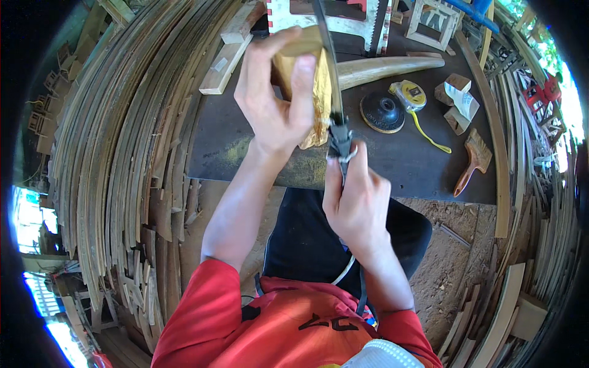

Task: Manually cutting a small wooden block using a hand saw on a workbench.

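My left hand [273,98] is wrapped round a golden-brown piece of wood [322,92] with a rough lower end, holding it above the table. Its thumb lies across the near face. My right hand [362,205] grips the near end of a hand tool with a long, narrow metal blade [331,55]. Dark fittings join the blade to the part in my fingers; its exact kind I cannot tell. The blade runs away from me along the wood's right side, seemingly against it. Yellowish dust [242,150] lies on the table below my left hand.
On the dark table [423,175] are a round black disc [381,111], a yellow tape measure [410,95], a brush [473,161], a small wooden block [455,113] and a long curved wooden piece [389,69]. Stacked wood strips [123,141] stand at left.
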The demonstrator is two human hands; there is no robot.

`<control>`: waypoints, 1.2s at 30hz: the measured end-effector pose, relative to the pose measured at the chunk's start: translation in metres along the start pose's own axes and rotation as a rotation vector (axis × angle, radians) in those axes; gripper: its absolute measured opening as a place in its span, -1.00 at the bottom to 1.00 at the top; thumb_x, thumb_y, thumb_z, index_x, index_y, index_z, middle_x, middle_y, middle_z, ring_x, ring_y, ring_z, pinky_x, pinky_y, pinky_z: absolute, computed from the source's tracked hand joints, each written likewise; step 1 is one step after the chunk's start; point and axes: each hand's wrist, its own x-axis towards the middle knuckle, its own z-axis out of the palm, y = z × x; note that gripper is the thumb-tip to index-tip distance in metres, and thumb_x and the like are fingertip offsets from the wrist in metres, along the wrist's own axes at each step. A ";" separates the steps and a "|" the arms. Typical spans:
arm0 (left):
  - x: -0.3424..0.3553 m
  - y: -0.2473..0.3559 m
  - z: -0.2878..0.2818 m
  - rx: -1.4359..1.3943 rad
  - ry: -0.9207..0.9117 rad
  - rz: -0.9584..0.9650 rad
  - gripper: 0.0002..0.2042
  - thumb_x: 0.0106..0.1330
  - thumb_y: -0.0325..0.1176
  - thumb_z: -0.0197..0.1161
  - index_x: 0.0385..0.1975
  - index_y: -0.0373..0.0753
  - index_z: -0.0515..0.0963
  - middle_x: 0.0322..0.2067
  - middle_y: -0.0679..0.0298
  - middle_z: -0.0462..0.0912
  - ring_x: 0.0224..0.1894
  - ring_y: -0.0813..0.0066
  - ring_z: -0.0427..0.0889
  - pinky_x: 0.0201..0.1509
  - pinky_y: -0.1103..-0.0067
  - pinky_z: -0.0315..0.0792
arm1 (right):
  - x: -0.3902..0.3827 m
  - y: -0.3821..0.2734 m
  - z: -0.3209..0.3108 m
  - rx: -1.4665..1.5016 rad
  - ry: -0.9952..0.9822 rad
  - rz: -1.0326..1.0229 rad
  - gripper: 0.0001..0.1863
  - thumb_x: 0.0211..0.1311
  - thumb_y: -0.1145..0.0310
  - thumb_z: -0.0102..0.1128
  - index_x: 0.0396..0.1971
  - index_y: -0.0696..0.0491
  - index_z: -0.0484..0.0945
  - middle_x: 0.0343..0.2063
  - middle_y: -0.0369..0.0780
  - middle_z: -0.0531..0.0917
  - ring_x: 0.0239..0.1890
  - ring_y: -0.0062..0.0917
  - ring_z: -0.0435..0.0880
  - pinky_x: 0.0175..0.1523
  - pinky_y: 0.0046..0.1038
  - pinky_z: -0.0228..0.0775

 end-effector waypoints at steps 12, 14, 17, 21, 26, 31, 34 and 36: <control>0.001 -0.003 0.003 -0.065 0.002 -0.096 -0.75 0.41 -0.31 0.33 -0.04 -0.31 0.63 -0.30 0.13 0.68 -0.33 0.30 0.68 -0.23 0.47 0.52 | 0.005 0.011 0.009 -0.092 0.082 -0.046 -0.76 0.39 0.35 0.27 -0.13 0.14 0.44 -0.60 -0.15 0.63 -0.57 -0.23 0.71 -0.51 -0.24 0.49; -0.001 0.004 0.003 -0.078 -0.035 -0.089 -0.75 0.40 -0.32 0.33 -0.03 -0.31 0.63 -0.30 0.12 0.67 -0.33 0.31 0.67 -0.24 0.49 0.51 | -0.010 0.010 0.004 -0.049 0.070 -0.033 -0.75 0.39 0.35 0.27 -0.10 0.15 0.45 -0.59 -0.16 0.63 -0.55 -0.23 0.72 -0.51 -0.23 0.48; -0.001 -0.002 0.000 -0.081 0.018 0.022 -0.75 0.38 -0.34 0.34 -0.03 -0.32 0.64 -0.30 0.12 0.67 -0.35 0.32 0.66 -0.29 0.52 0.50 | 0.010 0.004 0.000 -0.026 0.080 -0.075 -0.75 0.40 0.34 0.26 -0.10 0.15 0.44 -0.62 -0.16 0.61 -0.58 -0.22 0.70 -0.52 -0.22 0.46; 0.004 0.004 -0.003 -0.057 -0.016 -0.028 -0.76 0.36 -0.37 0.34 -0.05 -0.34 0.64 -0.30 0.11 0.68 -0.36 0.30 0.68 -0.29 0.50 0.51 | 0.044 -0.010 0.000 -0.085 0.136 -0.112 -0.74 0.42 0.33 0.24 -0.07 0.15 0.44 -0.66 -0.15 0.58 -0.62 -0.18 0.67 -0.53 -0.21 0.45; 0.004 0.006 -0.005 -0.019 -0.051 -0.089 -0.74 0.34 -0.34 0.37 -0.05 -0.32 0.63 -0.29 0.06 0.70 -0.34 0.22 0.72 -0.27 0.46 0.56 | -0.017 0.011 0.021 -0.035 0.084 -0.008 -0.64 0.39 0.33 0.27 0.01 0.25 0.45 -0.62 -0.07 0.61 -0.62 -0.12 0.68 -0.52 -0.20 0.49; -0.002 0.011 -0.005 -0.070 0.003 -0.105 -0.72 0.39 -0.29 0.35 -0.03 -0.33 0.63 -0.30 0.07 0.68 -0.35 0.25 0.71 -0.28 0.45 0.55 | 0.004 -0.006 0.008 -0.019 0.111 -0.041 -0.68 0.40 0.34 0.26 -0.02 0.21 0.44 -0.60 -0.08 0.62 -0.60 -0.13 0.68 -0.51 -0.19 0.48; 0.001 0.005 -0.003 -0.068 0.005 -0.116 -0.73 0.39 -0.29 0.36 -0.05 -0.33 0.64 -0.29 0.08 0.69 -0.34 0.26 0.70 -0.28 0.45 0.55 | 0.043 -0.015 -0.001 -0.067 0.123 -0.098 -0.75 0.44 0.33 0.23 -0.09 0.15 0.43 -0.65 -0.11 0.60 -0.61 -0.13 0.67 -0.54 -0.17 0.46; 0.002 0.002 0.002 -0.035 -0.024 -0.117 -0.73 0.37 -0.29 0.38 -0.06 -0.31 0.65 -0.29 0.09 0.69 -0.36 0.29 0.72 -0.30 0.47 0.55 | 0.036 -0.007 0.005 -0.056 0.159 -0.091 -0.76 0.44 0.33 0.23 -0.09 0.15 0.43 -0.66 -0.11 0.60 -0.62 -0.13 0.67 -0.54 -0.18 0.46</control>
